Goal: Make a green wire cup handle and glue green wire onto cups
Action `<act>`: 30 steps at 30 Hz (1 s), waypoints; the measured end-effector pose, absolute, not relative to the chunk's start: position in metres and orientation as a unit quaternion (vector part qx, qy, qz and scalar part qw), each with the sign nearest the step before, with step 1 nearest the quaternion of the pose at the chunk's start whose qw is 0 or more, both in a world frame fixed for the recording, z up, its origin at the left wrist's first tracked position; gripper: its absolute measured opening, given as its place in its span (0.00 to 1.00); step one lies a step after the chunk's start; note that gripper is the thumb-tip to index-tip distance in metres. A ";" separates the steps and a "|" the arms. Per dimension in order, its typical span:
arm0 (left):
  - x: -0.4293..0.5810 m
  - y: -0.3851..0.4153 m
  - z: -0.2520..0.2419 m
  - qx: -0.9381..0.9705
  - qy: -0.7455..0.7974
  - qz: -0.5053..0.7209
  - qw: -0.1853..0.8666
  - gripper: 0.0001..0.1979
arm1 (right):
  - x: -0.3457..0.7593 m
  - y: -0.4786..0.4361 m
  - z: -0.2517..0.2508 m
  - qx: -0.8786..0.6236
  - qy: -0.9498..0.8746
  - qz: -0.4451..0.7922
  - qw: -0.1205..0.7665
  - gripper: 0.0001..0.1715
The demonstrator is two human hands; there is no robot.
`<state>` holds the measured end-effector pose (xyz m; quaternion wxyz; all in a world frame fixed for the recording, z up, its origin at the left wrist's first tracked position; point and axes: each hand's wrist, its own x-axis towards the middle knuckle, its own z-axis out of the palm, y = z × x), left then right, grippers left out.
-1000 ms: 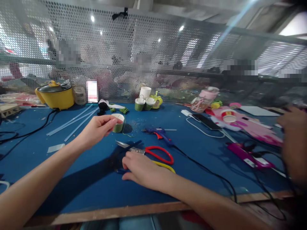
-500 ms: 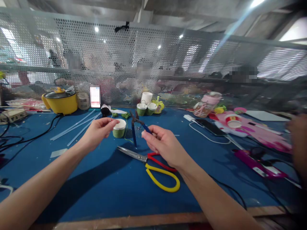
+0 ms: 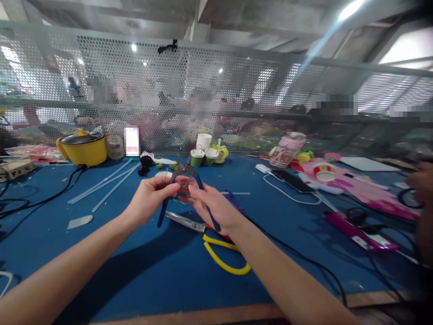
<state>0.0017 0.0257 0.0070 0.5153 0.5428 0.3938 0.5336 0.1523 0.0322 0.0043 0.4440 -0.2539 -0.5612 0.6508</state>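
Observation:
Pliers with dark jaws and blue handles (image 3: 210,210) stand in front of me with the handles spread. My right hand (image 3: 214,205) is closed on them, fingers around the right-hand handle. Close by, my left hand (image 3: 150,194) pinches thumb and fingers together beside the other handle; what lies in the pinch is too small to make out. Behind those fingers, a small white-topped cup (image 3: 164,174) is mostly hidden. Below the hands lie large scissors (image 3: 191,223) with red and yellow handles, partly covered by my right hand.
Green-wrapped cups (image 3: 197,159) with wire handles stand at the back, near a yellow pot (image 3: 84,151) and an upright lit phone (image 3: 131,141). Clear sticks (image 3: 104,183) lie left. A purple power strip (image 3: 360,232), cables and a dark phone (image 3: 294,180) lie right. Another person's hand (image 3: 421,180) shows far right.
My hands have come together. The pliers have moved left and down, and their handles have spread wider. My left hand has shifted right, now covering most of the small cup.

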 end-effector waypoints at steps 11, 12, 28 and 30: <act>0.017 0.018 -0.008 0.501 0.378 0.520 0.580 0.15 | 0.150 0.033 -0.009 -0.204 -0.595 0.657 0.416 0.17; 0.017 0.017 -0.008 0.499 0.379 0.518 0.583 0.16 | 0.151 0.033 -0.010 -0.206 -0.596 0.656 0.414 0.17; 0.005 0.015 -0.005 0.574 0.427 0.470 0.517 0.18 | 0.166 0.028 -0.004 -0.227 -0.602 0.633 0.431 0.20; 0.006 0.015 -0.008 0.578 0.424 0.467 0.517 0.18 | 0.166 0.027 -0.004 -0.236 -0.606 0.626 0.431 0.22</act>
